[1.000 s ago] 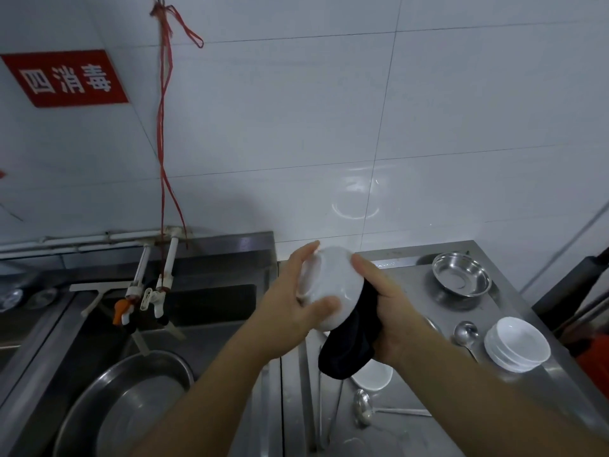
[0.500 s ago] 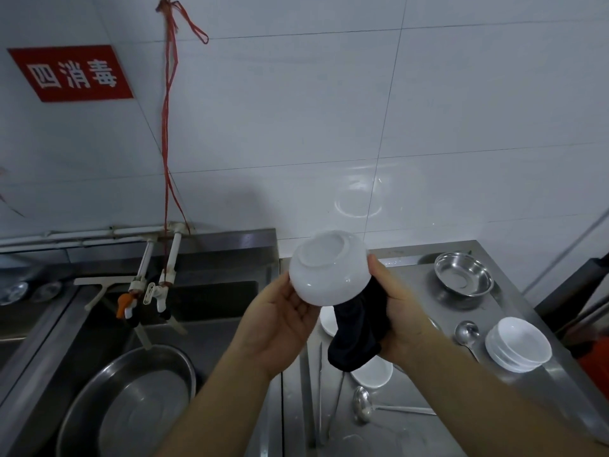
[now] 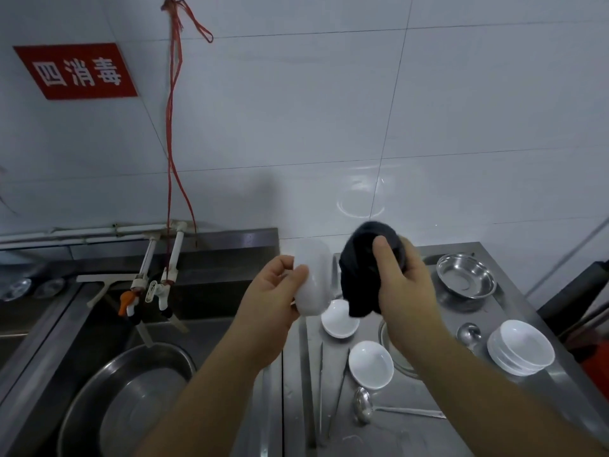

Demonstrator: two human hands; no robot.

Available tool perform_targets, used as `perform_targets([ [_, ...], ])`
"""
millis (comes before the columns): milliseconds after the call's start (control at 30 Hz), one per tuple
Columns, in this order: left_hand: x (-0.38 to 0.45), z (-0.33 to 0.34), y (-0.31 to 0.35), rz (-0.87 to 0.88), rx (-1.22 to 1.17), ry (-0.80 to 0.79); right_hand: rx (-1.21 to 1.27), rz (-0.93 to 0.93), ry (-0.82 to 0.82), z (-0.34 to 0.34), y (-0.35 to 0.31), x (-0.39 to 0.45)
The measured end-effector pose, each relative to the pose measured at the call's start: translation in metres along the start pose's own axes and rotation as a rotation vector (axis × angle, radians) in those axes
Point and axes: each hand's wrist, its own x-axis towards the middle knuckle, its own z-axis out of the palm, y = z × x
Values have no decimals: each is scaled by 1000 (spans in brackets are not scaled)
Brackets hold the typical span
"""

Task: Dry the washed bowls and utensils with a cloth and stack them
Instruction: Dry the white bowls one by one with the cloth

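Steel worktop (image 3: 428, 433) runs under your forearms, sink side to your left. Nearest you: a ladle (image 3: 364, 407) lying flat, handle pointing right; long thin utensils (image 3: 329, 390) alongside the worktop's left edge, type unclear. Just beyond, two loose white bowls (image 3: 370, 364) (image 3: 339, 319) sit open side up, apart from each other. Right of them, a stack of white bowls (image 3: 520, 351), with a second ladle (image 3: 468, 333) near it.

Above these, your left hand (image 3: 270, 301) grips a white bowl (image 3: 313, 282) on edge, thumb across its side; the bowl is motion-blurred. Your right hand (image 3: 400, 288) has its fingers curled round the dark cloth (image 3: 362, 275), thumb pressed on top.

Change over the last second: the cloth was against the bowl, which you were turning; now cloth and bowl are parted, cloth lifted to the right. Judgement: wiping of this bowl looks finished or you are regripping; if finished, it goes to the stack at right, leaving two bowls and the utensils.

Farther back: a steel bowl (image 3: 466, 275) on the worktop; a large steel basin (image 3: 108, 407) in the sink, taps (image 3: 155, 285) behind, a red sign (image 3: 75, 70) on the tiled wall.
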Motion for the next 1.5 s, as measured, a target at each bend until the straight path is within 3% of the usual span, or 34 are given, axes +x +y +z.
perform_targets([
  [100,-4,7,-4,17,61,-137,-258,-467,-274,3,-16,-5],
  [200,-8,6,-2,40,42,-234,-671,-912,-482,2,-8,3],
  [333,-12,1,0,59,18,-263,-821,-1010,-572,2,-7,10],
  [467,-15,1,1,70,7,-329,-702,-795,-450,13,-25,10],
  [667,-14,1,3,150,46,-306,-132,-215,-252,18,-26,29],
  [967,-13,6,-2,132,-99,-248,363,543,-165,16,21,30],
  [1200,-9,9,-3,52,-67,-206,436,631,-157,16,29,21],
  [1367,-2,10,36,-102,-99,-204,287,571,-133,13,11,34],
  [1500,-3,10,50,-120,-130,-270,238,517,-166,11,-3,41],
])
